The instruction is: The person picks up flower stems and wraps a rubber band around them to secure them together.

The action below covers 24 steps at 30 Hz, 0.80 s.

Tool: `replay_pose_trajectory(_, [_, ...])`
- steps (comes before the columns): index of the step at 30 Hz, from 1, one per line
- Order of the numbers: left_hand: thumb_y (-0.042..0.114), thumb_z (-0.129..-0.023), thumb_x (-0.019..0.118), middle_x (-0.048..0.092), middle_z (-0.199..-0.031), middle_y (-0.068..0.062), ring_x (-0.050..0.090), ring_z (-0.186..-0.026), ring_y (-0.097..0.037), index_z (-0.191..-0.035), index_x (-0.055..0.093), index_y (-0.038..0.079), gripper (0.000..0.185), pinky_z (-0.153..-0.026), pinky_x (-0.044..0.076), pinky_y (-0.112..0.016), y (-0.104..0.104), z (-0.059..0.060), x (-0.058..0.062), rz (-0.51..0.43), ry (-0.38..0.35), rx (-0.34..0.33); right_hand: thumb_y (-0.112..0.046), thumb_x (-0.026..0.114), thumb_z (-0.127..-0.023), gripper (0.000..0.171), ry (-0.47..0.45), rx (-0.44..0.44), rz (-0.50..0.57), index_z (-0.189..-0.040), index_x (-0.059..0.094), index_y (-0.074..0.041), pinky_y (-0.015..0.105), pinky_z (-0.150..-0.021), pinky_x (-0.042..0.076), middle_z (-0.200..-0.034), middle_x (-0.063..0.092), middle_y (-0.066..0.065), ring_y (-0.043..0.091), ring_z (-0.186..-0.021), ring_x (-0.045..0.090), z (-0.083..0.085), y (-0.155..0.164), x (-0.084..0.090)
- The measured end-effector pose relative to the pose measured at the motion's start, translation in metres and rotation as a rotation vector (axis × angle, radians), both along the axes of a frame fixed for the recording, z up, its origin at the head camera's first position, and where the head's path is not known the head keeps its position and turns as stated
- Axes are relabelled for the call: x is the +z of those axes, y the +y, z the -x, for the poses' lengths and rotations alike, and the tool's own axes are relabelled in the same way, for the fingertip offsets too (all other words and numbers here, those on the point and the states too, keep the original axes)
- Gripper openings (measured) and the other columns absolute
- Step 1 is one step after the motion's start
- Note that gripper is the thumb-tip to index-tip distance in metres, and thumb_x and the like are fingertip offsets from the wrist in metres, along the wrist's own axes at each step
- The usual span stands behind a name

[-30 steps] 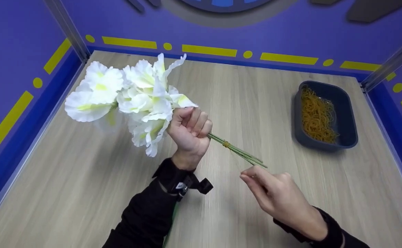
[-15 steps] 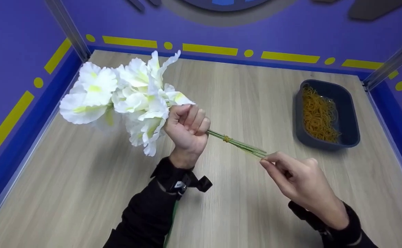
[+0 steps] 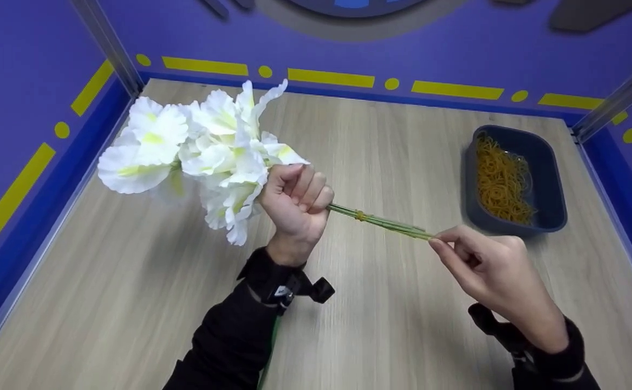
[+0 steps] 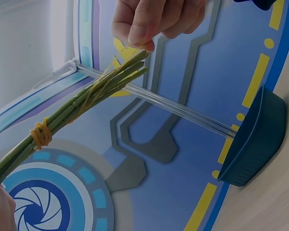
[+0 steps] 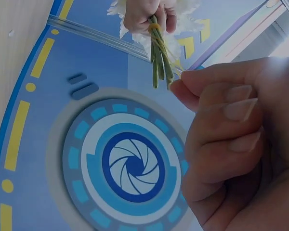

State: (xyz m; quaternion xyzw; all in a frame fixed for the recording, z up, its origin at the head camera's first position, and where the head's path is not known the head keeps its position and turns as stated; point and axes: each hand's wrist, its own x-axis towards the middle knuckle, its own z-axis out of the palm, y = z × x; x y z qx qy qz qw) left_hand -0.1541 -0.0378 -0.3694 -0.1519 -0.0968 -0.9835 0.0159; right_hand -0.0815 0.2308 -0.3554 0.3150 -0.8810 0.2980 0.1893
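- One dark blue tub (image 3: 551,179) sits on the wooden table (image 3: 402,141) to my right, holding a loose heap of yellow rubber bands (image 3: 500,181), too many and too tangled to count.
- My left hand (image 3: 297,203) is clenched in a fist round the green stems (image 3: 386,222) of one bunch of white flowers (image 3: 202,151), held above the table; I count perhaps five or six blooms, though they overlap.
- One yellow rubber band (image 3: 359,215) is wound round the stems just beyond my fist.
- My right hand (image 3: 489,271) pinches at the stem tips with thumb and forefinger; a thin yellow strand seems to run there, hard to be sure.
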Motion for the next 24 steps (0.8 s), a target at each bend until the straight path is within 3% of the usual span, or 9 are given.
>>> replay_pose_trajectory(3, [0.012,-0.079,0.061,0.013,-0.050,0.007,0.013,-0.041,-0.004,-0.057,0.016,0.017,0.051,-0.039,0.011,-0.015,-0.001,0.000,0.001,-0.016,0.000,-0.005,0.003,0.079,-0.082,0.023,0.025,-0.019,-0.036,-0.096,0.073,-0.015,0.012,-0.045,0.028,-0.064,0.044,-0.019,-0.004,-0.050,0.034,0.000,0.001,0.001])
replay_pose_trajectory(8, [0.011,-0.079,0.060,0.013,-0.050,0.007,0.013,-0.041,-0.004,-0.057,0.015,0.017,0.051,-0.039,0.011,-0.015,-0.002,0.000,0.000,-0.028,0.005,-0.026,0.003,0.081,-0.081,0.025,0.060,-0.032,-0.077,-0.096,0.074,-0.016,0.013,-0.044,0.028,-0.065,0.045,-0.018,-0.004,-0.050,0.034,0.001,0.004,0.003])
replay_pose_trajectory(14, [0.012,-0.079,0.061,0.015,-0.050,0.007,0.013,-0.041,-0.004,-0.056,0.017,0.017,0.050,-0.039,0.011,-0.015,-0.004,0.002,0.000,-0.012,0.011,-0.055,0.005,0.080,-0.080,0.027,0.072,-0.040,-0.116,-0.099,0.076,-0.015,0.012,-0.046,0.029,-0.072,0.061,-0.015,-0.004,-0.052,0.036,0.003,0.008,0.006])
replay_pose_trajectory(24, [0.011,-0.080,0.059,0.016,-0.049,0.008,0.014,-0.040,-0.004,-0.056,0.018,0.017,0.048,-0.037,0.013,-0.015,-0.009,0.006,-0.001,-0.008,-0.007,-0.105,-0.004,0.077,-0.086,0.020,0.166,-0.010,-0.183,-0.102,0.076,-0.016,0.017,-0.045,0.039,-0.082,0.072,-0.009,-0.004,-0.055,0.046,0.011,0.009,0.001])
